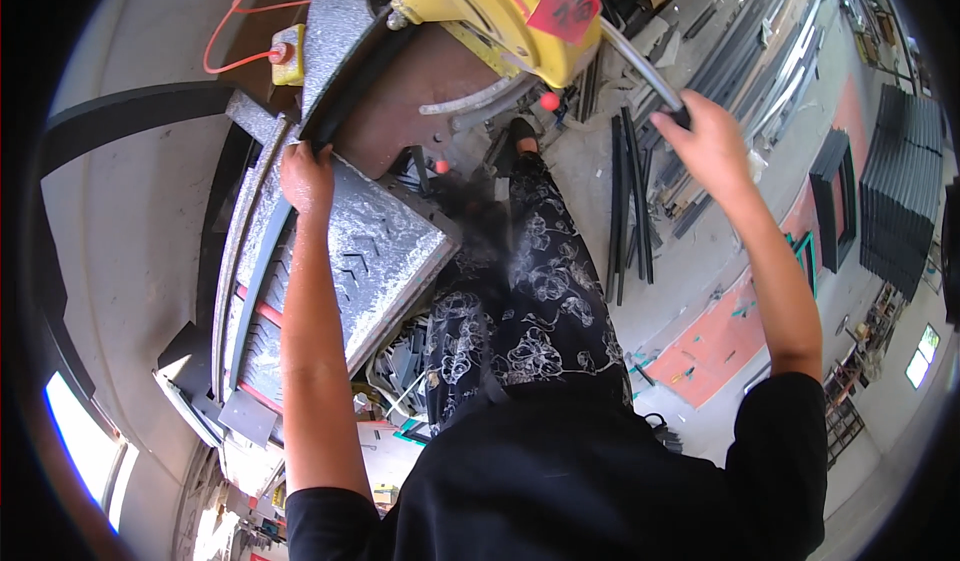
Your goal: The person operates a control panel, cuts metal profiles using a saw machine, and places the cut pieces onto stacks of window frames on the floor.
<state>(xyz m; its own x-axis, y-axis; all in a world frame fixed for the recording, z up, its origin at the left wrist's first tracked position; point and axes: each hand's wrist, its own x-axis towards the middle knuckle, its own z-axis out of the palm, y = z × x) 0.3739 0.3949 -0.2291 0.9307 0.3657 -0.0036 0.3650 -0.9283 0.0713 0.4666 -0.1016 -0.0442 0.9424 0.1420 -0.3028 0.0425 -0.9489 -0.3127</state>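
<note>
My left hand (306, 176) is closed on a long grey metal strip (262, 276) at the far end of a metal-topped machine table (370, 231) dusted with shavings. The strip lies along the table's left side, and its held end is partly hidden by my fingers. Ahead of me stands a yellow cutting machine (450, 1) with a red paper square on its housing. From its right side comes a metal lever (640, 66), with my right hand (710, 146) wrapped round the dark grip at its end. A broad reddish-brown plate (400, 111) sits below the housing.
A yellow switch box (288, 56) with an orange cable is mounted left of the machine. Long dark bars (622, 201) lie on the floor to the right, near more metal lengths (740, 71). Dark frames (900, 191) are stacked at the far right.
</note>
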